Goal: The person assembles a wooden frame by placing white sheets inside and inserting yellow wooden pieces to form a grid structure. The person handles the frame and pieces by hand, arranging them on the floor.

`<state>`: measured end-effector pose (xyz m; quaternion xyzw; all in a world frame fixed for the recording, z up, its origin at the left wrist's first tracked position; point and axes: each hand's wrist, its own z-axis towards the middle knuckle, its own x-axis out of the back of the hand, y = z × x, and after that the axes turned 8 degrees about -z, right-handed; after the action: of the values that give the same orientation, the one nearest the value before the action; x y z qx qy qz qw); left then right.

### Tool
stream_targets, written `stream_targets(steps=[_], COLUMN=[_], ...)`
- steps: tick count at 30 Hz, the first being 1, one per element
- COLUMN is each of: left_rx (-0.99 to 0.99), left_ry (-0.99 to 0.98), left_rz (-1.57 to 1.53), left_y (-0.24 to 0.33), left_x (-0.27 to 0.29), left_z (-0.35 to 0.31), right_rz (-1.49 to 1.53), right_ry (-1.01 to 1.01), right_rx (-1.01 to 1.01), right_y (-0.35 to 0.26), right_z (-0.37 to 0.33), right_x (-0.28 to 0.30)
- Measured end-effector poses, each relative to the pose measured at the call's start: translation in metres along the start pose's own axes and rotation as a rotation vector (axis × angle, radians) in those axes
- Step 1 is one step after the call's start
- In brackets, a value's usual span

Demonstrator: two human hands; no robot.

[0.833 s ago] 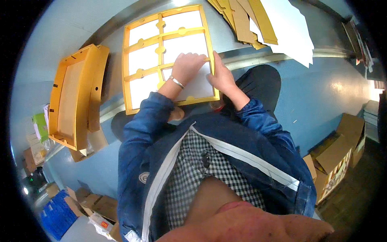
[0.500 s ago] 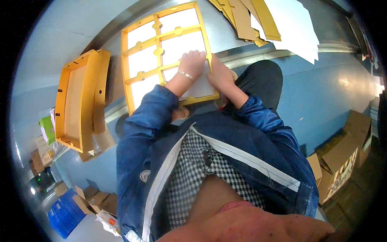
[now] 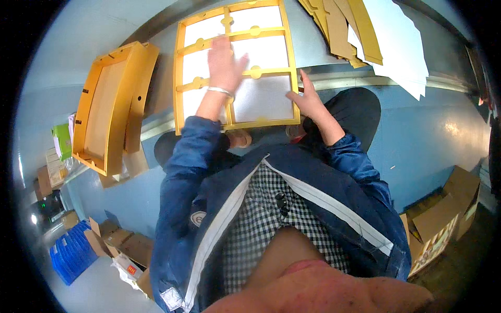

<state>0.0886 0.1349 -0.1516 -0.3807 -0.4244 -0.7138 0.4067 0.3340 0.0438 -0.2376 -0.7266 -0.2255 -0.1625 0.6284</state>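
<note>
2 hands [image 3: 225, 65] press yellow frame [image 3: 236, 68].

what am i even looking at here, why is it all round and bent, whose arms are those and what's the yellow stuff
This is no machine. A person wears a wide fisheye camera on the head, looking down, so straight edges bend toward the rim. The blue-sleeved arms coming up from below are that person's own.

On the grey work surface lies a yellow cardboard frame with white panels. The left hand lies flat and open on it, with a bracelet at the wrist. The right hand touches the frame's lower right edge. Neither hand lifts anything.

To the left sits a yellow cardboard tray. At the top right lie flat cardboard pieces and white sheets. Brown boxes stand on the floor.
</note>
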Motion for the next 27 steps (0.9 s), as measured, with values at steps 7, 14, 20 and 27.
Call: stream_targets(steps=[7, 14, 20, 27], left_rx=[0.234, 0.312, 0.113, 0.289], left_ry=[-0.327, -0.212, -0.259, -0.118], left_rz=[0.106, 0.021, 0.11, -0.17], left_y=[-0.025, -0.049, -0.036, -0.061], left_x=[-0.006, 0.002, 0.004, 0.041], left_z=[-0.031, -0.034, -0.08, -0.069], right_rz=[0.011, -0.395, -0.061, 0.336], right_ry=[-0.019, 0.079, 0.067, -0.124], right_rx=[0.135, 0.1, 0.027, -0.241], right_y=[-0.024, -0.032, -0.032, -0.034], right_z=[0.01, 0.007, 0.047, -0.008], right_x=[-0.013, 0.009, 0.012, 0.007])
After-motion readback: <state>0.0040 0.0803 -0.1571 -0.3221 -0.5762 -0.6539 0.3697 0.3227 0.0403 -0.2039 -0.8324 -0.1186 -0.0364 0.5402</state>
